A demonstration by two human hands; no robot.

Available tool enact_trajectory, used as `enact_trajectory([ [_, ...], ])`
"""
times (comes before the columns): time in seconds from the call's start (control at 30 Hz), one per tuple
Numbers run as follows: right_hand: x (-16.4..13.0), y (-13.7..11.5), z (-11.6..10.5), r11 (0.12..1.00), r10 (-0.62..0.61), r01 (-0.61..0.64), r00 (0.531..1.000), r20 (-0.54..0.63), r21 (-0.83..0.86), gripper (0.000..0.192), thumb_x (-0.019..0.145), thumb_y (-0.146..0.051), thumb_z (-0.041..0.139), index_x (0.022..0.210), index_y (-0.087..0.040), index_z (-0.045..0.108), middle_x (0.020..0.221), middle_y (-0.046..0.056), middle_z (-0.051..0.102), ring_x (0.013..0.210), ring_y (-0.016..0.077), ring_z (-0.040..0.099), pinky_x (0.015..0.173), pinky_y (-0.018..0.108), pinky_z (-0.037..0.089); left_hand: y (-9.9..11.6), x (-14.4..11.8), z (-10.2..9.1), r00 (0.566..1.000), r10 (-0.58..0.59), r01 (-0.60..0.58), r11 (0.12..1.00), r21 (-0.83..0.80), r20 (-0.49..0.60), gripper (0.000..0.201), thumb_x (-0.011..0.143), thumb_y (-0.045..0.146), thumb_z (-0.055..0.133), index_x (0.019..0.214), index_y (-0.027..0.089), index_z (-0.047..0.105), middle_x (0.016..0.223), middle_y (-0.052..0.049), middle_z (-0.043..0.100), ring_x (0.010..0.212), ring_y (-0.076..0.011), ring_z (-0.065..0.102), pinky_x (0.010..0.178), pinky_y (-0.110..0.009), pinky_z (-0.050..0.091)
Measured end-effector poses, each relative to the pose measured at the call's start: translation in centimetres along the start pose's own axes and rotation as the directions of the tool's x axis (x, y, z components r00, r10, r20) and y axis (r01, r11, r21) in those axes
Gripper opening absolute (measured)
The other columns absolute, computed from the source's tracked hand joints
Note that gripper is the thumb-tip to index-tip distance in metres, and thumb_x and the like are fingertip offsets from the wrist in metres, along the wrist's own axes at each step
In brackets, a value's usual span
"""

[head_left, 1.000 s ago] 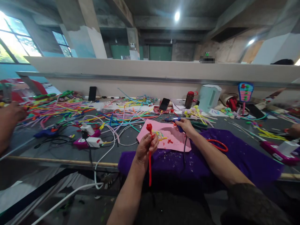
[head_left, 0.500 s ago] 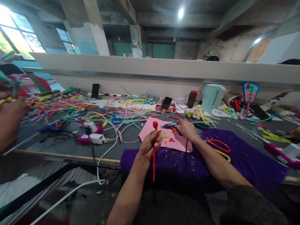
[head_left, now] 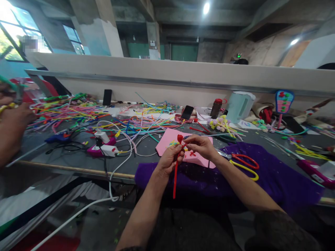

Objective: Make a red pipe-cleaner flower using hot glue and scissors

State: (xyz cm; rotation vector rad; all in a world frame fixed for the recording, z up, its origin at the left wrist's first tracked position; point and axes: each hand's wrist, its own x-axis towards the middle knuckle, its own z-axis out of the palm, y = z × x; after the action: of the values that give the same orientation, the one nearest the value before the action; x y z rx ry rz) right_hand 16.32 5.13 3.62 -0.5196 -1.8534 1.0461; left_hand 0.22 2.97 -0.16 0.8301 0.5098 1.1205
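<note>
My left hand [head_left: 170,158] is closed on the stem of a red pipe-cleaner flower [head_left: 180,138], its round fuzzy head upright above the fingers and its straight stem hanging below. My right hand [head_left: 202,146] meets it from the right, thumb and fingertips pinched at the flower just under the head. Beneath both hands lies a pink sheet [head_left: 164,143] with small red and yellow scraps on it. A blue glue gun on the sheet is mostly hidden behind my right hand. Scissors [head_left: 246,162] with red and yellow handles rest by my right forearm.
Purple cloth [head_left: 274,174] drapes over the table's front edge. Loose pipe cleaners [head_left: 146,125] cover the back. A power strip [head_left: 104,150] with cables and another glue gun [head_left: 59,137] lie left. Bottle [head_left: 216,108] and jug [head_left: 239,106] stand behind. A co-worker's hand [head_left: 17,113] holds scissors.
My right hand has let go of the glue gun on the pink sheet and come left to the red flower. My left hand still holds the flower, slightly farther right.
</note>
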Motion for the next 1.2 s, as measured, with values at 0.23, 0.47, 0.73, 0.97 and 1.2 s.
enact_trajectory([
  [0.23, -0.3, -0.4, -0.2, 0.999, 0.003, -0.003, 1.0, 0.004, -0.054, 0.013, 0.071, -0.026, 0.061, 0.08, -0.017, 0.064, 0.072, 0.001, 0.056, 0.06, 0.0094, 0.054, 0.054, 0.022, 0.045, 0.0, 0.0, 0.3, 0.999, -0.022, 0.024, 0.999, 0.041, -0.041, 0.021, 0.069, 0.028, 0.062, 0.078, 0.011, 0.053, 0.053, 0.003, 0.051, 0.034, -0.0007, 0.041, 0.03, -0.009, 0.028],
  [0.47, -0.4, -0.2, -0.1, 0.994, 0.109, -0.109, 0.994, -0.016, -0.003, 0.016, 0.069, -0.03, 0.062, 0.078, -0.016, 0.061, 0.069, 0.001, 0.058, 0.055, 0.0094, 0.054, 0.049, 0.021, 0.044, 0.0, 0.1, 0.3, 0.998, -0.038, 0.04, 0.998, 0.042, -0.053, 0.02, 0.07, 0.027, 0.061, 0.077, 0.011, 0.055, 0.052, 0.002, 0.052, 0.034, -0.001, 0.041, 0.03, -0.009, 0.029],
  [0.73, -0.2, 0.6, -0.8, 0.928, 0.302, -0.27, 0.948, -0.096, 0.257, 0.017, 0.07, -0.03, 0.062, 0.074, -0.014, 0.057, 0.063, -0.001, 0.057, 0.046, 0.0063, 0.051, 0.038, 0.016, 0.035, 0.1, 0.3, -0.1, 0.994, -0.03, 0.031, 0.999, 0.008, -0.105, 0.02, 0.073, 0.029, 0.057, 0.08, 0.01, 0.057, 0.056, 0.0, 0.055, 0.039, -0.0034, 0.048, 0.032, -0.01, 0.033],
  [0.97, -0.2, 0.8, -0.4, 0.9, 0.36, -0.322, 0.929, -0.082, 0.295, 0.022, 0.067, -0.034, 0.064, 0.073, -0.014, 0.056, 0.058, -0.003, 0.055, 0.043, 0.0057, 0.049, 0.037, 0.016, 0.033, 0.0, 0.4, -0.4, 0.989, -0.067, 0.076, 0.995, 0.064, -0.133, 0.019, 0.074, 0.026, 0.057, 0.08, 0.009, 0.059, 0.055, -0.002, 0.057, 0.039, -0.005, 0.05, 0.03, -0.012, 0.032],
  [1.2, -0.4, 1.0, 0.3, 0.939, 0.319, -0.296, 0.94, -0.118, 0.177, 0.022, 0.069, -0.035, 0.061, 0.075, -0.014, 0.055, 0.058, -0.002, 0.054, 0.043, 0.0063, 0.049, 0.038, 0.017, 0.036, 0.0, 0.3, -0.1, 0.99, -0.068, 0.074, 0.996, 0.048, -0.122, 0.019, 0.072, 0.026, 0.059, 0.081, 0.009, 0.059, 0.054, -0.001, 0.058, 0.038, -0.0052, 0.05, 0.031, -0.012, 0.032],
])
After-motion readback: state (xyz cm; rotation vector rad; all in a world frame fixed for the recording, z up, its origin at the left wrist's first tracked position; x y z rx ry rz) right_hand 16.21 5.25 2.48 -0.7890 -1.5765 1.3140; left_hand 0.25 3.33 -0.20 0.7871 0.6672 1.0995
